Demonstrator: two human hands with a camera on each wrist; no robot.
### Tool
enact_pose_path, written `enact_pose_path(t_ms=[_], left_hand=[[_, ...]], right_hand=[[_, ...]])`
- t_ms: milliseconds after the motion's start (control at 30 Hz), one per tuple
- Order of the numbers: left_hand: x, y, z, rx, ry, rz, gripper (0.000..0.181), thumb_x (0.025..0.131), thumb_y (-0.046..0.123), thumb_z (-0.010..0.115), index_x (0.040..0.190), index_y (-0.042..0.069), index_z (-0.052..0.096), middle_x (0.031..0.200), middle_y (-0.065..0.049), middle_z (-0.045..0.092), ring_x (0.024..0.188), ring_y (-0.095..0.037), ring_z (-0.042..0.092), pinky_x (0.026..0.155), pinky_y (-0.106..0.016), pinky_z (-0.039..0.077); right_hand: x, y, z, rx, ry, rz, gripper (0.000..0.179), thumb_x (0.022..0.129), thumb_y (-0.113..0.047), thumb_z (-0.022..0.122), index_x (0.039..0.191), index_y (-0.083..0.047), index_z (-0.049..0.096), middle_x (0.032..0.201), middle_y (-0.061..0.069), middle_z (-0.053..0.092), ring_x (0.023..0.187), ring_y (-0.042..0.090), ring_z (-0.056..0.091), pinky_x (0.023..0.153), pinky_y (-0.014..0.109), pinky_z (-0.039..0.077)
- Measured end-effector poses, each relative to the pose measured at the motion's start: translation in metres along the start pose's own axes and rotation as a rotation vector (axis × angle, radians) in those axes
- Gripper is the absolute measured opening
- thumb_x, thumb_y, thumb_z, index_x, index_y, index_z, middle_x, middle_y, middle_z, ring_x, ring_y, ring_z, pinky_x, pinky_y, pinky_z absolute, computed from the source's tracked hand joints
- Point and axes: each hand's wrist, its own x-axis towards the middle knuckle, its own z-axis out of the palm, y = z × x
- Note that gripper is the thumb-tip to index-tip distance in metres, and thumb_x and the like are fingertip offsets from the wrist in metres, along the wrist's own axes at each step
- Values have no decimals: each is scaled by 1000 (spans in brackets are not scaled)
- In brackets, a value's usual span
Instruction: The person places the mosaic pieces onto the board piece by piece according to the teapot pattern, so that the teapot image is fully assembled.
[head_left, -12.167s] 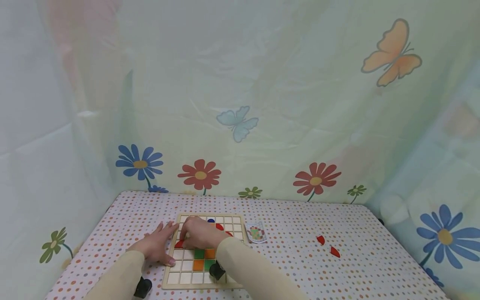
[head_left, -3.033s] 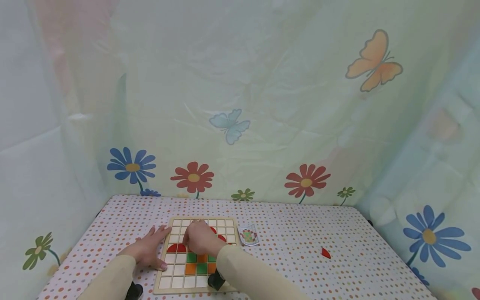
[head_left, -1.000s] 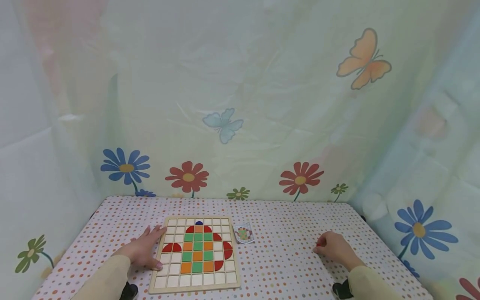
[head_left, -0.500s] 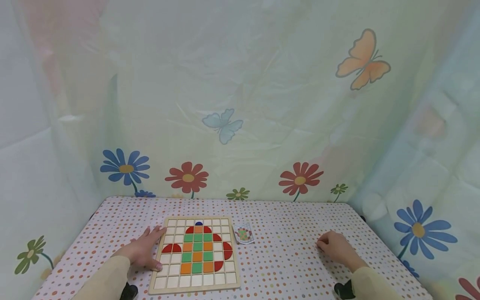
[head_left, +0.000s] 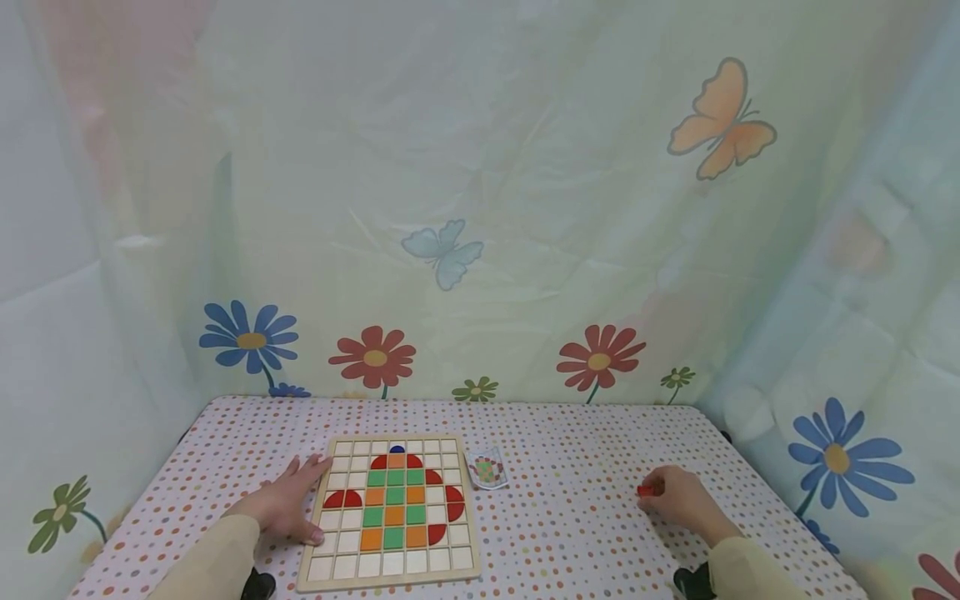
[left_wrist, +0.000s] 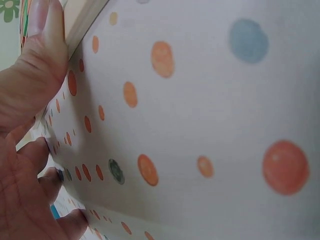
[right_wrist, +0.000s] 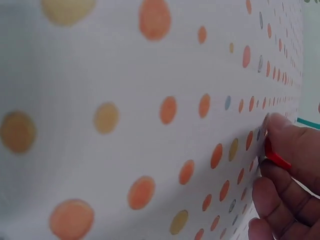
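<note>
At the right of the table my right hand (head_left: pixel 681 500) pinches a red quarter-circle tile (head_left: pixel 646 491) between thumb and fingertips. The right wrist view shows the red tile (right_wrist: pixel 275 154) partly hidden by the thumb, close over the dotted cloth. My left hand (head_left: pixel 279 502) lies with fingers spread at the left edge of a wooden grid board (head_left: pixel 388 583); its thumb (left_wrist: pixel 47 40) rests along the board's frame in the left wrist view. Green, orange and red tiles fill the board's middle, with a blue piece (head_left: pixel 397 450) at the top. A red pair (head_left: pixel 342 499) sits at the left, and more red tiles (head_left: pixel 454 503) at the right.
A small card (head_left: pixel 487 468) printed with a coloured pattern lies just right of the board. The table (head_left: pixel 570 533) has a dotted cloth, and a flower-and-butterfly curtain (head_left: pixel 525 208) stands behind it and at both sides.
My right hand has left the board for the table's right side and picked up the red tile there. More red tiles now sit on the board. My left hand stays at its edge.
</note>
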Motion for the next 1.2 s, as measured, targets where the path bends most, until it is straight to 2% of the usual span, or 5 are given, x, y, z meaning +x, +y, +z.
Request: enact_pose_path(t_ms=[300, 567, 800, 1033, 1200], left_hand=[[-2, 3, -1, 5, 2, 1, 127, 55, 41, 97, 159, 7, 33, 167, -28, 19, 153, -57, 6, 110, -86, 10], [3, -4, 1, -11, -1, 4, 128, 53, 43, 97, 159, 9, 34, 168, -26, 21, 154, -55, 7, 110, -86, 10], [-17, 15, -7, 13, -5, -2, 119, 62, 35, 96, 159, 7, 32, 168, -26, 20, 154, -55, 7, 113, -83, 14], [-32, 29, -15, 20, -22, -18, 115, 68, 32, 94, 160, 6, 30, 169, -25, 18, 155, -53, 5, 115, -82, 13], [-38, 33, -16, 33, 2, 18, 111, 67, 28, 94, 157, 2, 34, 165, -32, 21, 152, -58, 9, 113, -83, 16]], right_hand=[[-1, 1, 1, 11, -2, 8, 34, 84, -9, 80, 108, 10, 65, 93, 13, 68, 83, 22, 64, 74, 44, 58], [-3, 1, -1, 13, -12, -7, 24, 85, -8, 79, 101, 7, 68, 90, 10, 69, 82, 19, 65, 74, 43, 58], [-2, -1, -2, -19, -30, -29, 23, 87, -9, 78, 103, 7, 71, 92, 8, 71, 83, 20, 67, 76, 44, 59], [-5, -2, -1, -47, 7, -63, 22, 85, -6, 78, 101, 7, 70, 89, 7, 70, 82, 20, 66, 75, 44, 59], [-4, 1, 0, -32, 11, -61, 22, 85, -9, 80, 98, 5, 70, 90, 7, 70, 82, 19, 65, 74, 44, 58]])
